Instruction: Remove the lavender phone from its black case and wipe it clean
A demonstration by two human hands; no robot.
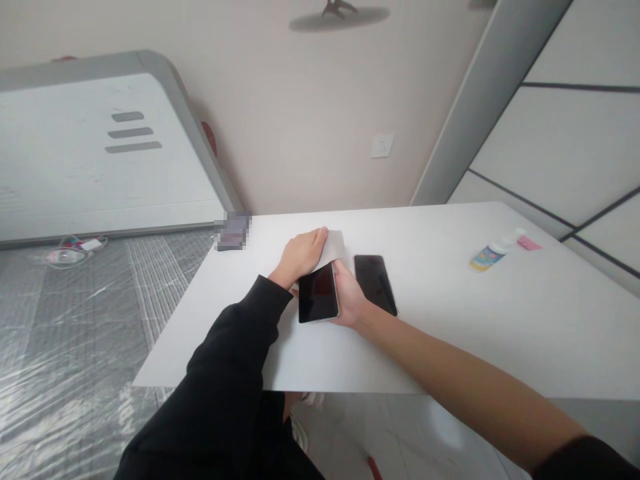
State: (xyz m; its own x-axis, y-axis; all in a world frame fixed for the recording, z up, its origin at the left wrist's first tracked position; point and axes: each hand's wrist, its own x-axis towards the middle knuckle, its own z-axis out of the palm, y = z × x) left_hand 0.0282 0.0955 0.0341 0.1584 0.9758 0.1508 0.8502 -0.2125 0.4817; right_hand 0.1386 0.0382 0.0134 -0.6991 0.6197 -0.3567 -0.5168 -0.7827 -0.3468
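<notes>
Over the middle of the white table, my right hand (349,293) is wrapped round the right side of a phone (319,297) with a dark screen and pale edges. My left hand (305,253) lies across the phone's far end, its fingers closed on a pale cloth (334,245) that looks thin, perhaps a tissue. The cloth covers the upper part of the screen. A second phone (374,283), black and screen up, lies on the table just right of my right hand, partly hidden by my forearm.
On the right of the white table (440,360) lies a small bottle (487,257) with a blue and yellow label, near a pink piece (529,243). A pixelated dark item (234,231) sits at the far left corner. Behind is a wall with a socket (382,146).
</notes>
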